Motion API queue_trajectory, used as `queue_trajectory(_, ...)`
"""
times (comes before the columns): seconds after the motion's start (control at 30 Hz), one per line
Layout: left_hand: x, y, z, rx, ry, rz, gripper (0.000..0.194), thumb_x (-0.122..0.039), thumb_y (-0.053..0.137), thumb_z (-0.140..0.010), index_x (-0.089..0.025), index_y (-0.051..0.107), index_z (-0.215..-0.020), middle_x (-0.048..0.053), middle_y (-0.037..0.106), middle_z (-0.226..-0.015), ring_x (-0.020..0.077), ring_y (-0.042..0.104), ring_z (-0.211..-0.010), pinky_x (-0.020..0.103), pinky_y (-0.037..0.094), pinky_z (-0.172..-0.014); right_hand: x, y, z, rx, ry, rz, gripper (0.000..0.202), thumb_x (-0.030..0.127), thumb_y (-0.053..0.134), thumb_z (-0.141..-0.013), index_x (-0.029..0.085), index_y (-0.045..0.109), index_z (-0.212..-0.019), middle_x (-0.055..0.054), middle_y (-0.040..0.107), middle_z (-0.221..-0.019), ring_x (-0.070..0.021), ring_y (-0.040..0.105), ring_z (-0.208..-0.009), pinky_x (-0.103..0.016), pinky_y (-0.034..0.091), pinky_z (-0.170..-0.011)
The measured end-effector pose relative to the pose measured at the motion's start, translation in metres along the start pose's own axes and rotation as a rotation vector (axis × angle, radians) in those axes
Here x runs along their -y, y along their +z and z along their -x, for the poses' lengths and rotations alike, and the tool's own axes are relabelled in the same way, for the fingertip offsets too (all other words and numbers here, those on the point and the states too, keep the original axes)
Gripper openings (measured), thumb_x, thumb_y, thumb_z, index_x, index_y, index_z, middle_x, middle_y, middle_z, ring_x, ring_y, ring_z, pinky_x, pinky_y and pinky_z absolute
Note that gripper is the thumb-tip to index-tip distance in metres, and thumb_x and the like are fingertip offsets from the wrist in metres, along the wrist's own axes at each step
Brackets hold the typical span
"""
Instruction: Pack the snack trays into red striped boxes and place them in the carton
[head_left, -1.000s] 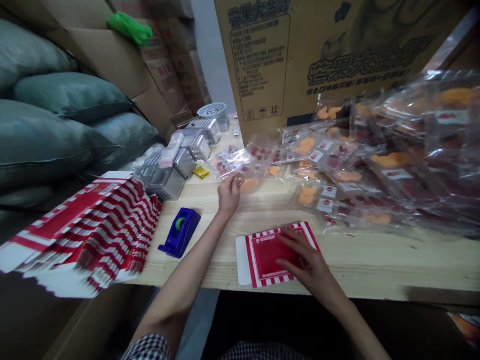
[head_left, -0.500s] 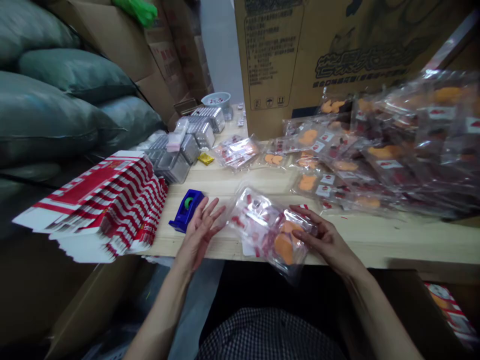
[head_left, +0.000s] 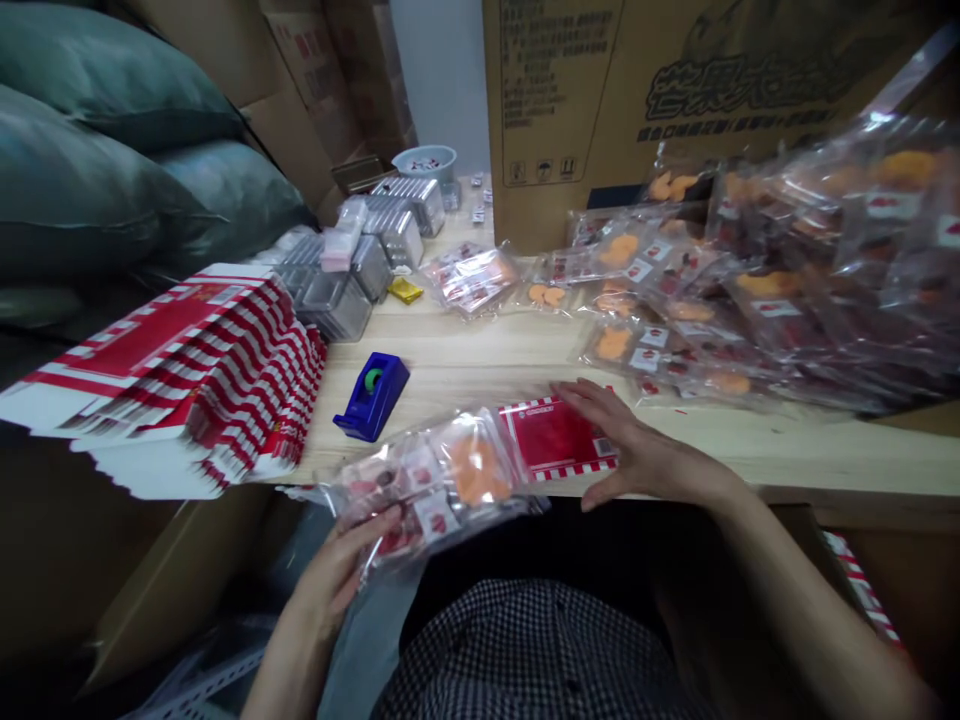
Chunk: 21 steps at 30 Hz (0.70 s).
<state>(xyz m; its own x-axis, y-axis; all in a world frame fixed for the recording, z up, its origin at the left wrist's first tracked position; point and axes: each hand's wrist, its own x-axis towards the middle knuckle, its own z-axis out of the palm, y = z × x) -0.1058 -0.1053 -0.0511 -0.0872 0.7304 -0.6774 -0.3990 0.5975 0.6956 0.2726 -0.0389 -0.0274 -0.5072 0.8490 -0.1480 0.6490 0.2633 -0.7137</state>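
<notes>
A clear plastic pack [head_left: 476,470] with orange and red pieces is tilted over the table's front edge. My left hand [head_left: 341,560] grips its lower left end, thumb on top. To the right, my right hand [head_left: 626,440] is open, fingers spread over the right end of a red card with a striped border [head_left: 551,437], which lies flat on the table. A blue tape dispenser [head_left: 373,397] stands left of the pack. Another clear pack [head_left: 472,277] lies farther back.
Folded red-and-white striped boxes [head_left: 172,350] are stacked at left, with clear plastic cases [head_left: 334,300] behind them. Many filled packs [head_left: 780,300] are heaped at right before a large carton [head_left: 570,110]. A bowl [head_left: 425,165] and yellow packet [head_left: 406,290] sit farther back.
The plastic pack has passed from my right hand to my left and moved left. My right hand has opened. The red card, mostly covered before, now shows.
</notes>
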Motion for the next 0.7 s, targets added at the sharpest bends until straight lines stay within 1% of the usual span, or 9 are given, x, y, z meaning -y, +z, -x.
queue_trajectory(0.07,-0.009,-0.002,-0.004,-0.106,0.116,0.073,0.040,-0.005,0.086,-0.058,-0.014,0.073,-0.094,0.005,0.079,-0.084,0.0219,0.076,-0.069,0.032,0.066,-0.066,-0.009,0.004,-0.028,0.170,0.081,0.238,0.138,0.055,0.091,-0.056,0.031,0.007,-0.163,-0.014,0.002,-0.171,-0.0427,-0.009,-0.155,-0.064,0.002,-0.122)
queue_trajectory(0.1,-0.011,-0.001,-0.007,-0.138,0.165,0.100,0.040,-0.003,0.086,-0.058,-0.015,0.072,-0.094,0.004,0.079,-0.084,0.0204,0.076,-0.069,0.029,0.065,-0.066,-0.013,0.011,-0.040,0.230,0.099,0.328,0.141,0.053,0.092,-0.053,0.028,0.006,-0.163,-0.017,-0.001,-0.171,-0.0447,-0.011,-0.154,-0.066,-0.003,-0.120)
queue_trajectory(0.17,-0.011,0.004,-0.013,-0.165,0.223,0.127,0.040,-0.003,0.086,-0.058,-0.015,0.071,-0.093,0.002,0.079,-0.083,0.0180,0.076,-0.069,0.025,0.064,-0.064,-0.020,0.028,-0.058,0.274,0.094,0.439,0.145,0.048,0.092,-0.050,0.024,0.004,-0.163,-0.021,-0.002,-0.170,-0.0468,-0.010,-0.153,-0.067,-0.008,-0.118)
queue_trajectory(0.2,-0.009,0.008,-0.017,-0.162,0.228,0.128,0.039,-0.004,0.087,-0.058,-0.015,0.071,-0.093,0.002,0.079,-0.081,0.0172,0.075,-0.068,0.023,0.064,-0.063,-0.023,0.035,-0.063,0.264,0.081,0.468,0.145,0.044,0.092,-0.050,0.024,0.003,-0.163,-0.022,0.001,-0.169,-0.0476,-0.006,-0.154,-0.067,-0.008,-0.118)
queue_trajectory(0.27,-0.003,0.016,-0.024,-0.133,0.205,0.118,0.039,-0.009,0.088,-0.059,-0.014,0.072,-0.094,0.003,0.079,-0.082,0.0165,0.075,-0.067,0.022,0.063,-0.063,-0.027,0.044,-0.066,0.205,0.040,0.479,0.145,0.039,0.090,-0.050,0.024,0.001,-0.163,-0.023,0.014,-0.167,-0.0488,0.004,-0.154,-0.068,-0.007,-0.119)
queue_trajectory(0.33,0.003,0.019,-0.031,-0.098,0.176,0.101,0.041,-0.012,0.090,-0.060,-0.013,0.073,-0.097,0.004,0.079,-0.086,0.0170,0.075,-0.069,0.023,0.063,-0.065,-0.027,0.048,-0.063,0.119,-0.005,0.458,0.142,0.035,0.087,-0.052,0.026,-0.001,-0.163,-0.022,0.029,-0.161,-0.0483,0.016,-0.152,-0.068,-0.004,-0.119)
queue_trajectory(0.4,0.008,0.019,-0.036,-0.051,0.126,0.066,0.045,-0.015,0.091,-0.060,-0.013,0.073,-0.101,0.005,0.080,-0.093,0.0188,0.076,-0.074,0.027,0.064,-0.070,-0.025,0.048,-0.058,0.030,-0.030,0.435,0.138,0.034,0.084,-0.056,0.028,-0.002,-0.163,-0.020,0.038,-0.154,-0.0466,0.025,-0.149,-0.068,-0.001,-0.120)
queue_trajectory(0.5,0.009,0.012,-0.041,0.045,0.018,0.001,0.044,-0.018,0.091,-0.062,-0.012,0.074,-0.103,0.009,0.080,-0.098,0.0222,0.077,-0.081,0.030,0.064,-0.075,-0.021,0.050,-0.051,-0.051,-0.047,0.428,0.133,0.034,0.081,-0.059,0.028,-0.001,-0.163,-0.018,0.040,-0.150,-0.0450,0.029,-0.146,-0.067,0.001,-0.120)
queue_trajectory(0.7,-0.006,0.002,-0.052,0.218,-0.108,-0.080,0.041,-0.015,0.089,-0.063,-0.010,0.076,-0.102,0.013,0.080,-0.096,0.0242,0.077,-0.081,0.033,0.061,-0.081,-0.019,0.061,-0.043,-0.065,-0.085,0.426,0.132,0.034,0.081,-0.059,0.027,0.000,-0.163,-0.019,0.037,-0.149,-0.0425,0.029,-0.146,-0.064,0.001,-0.122)
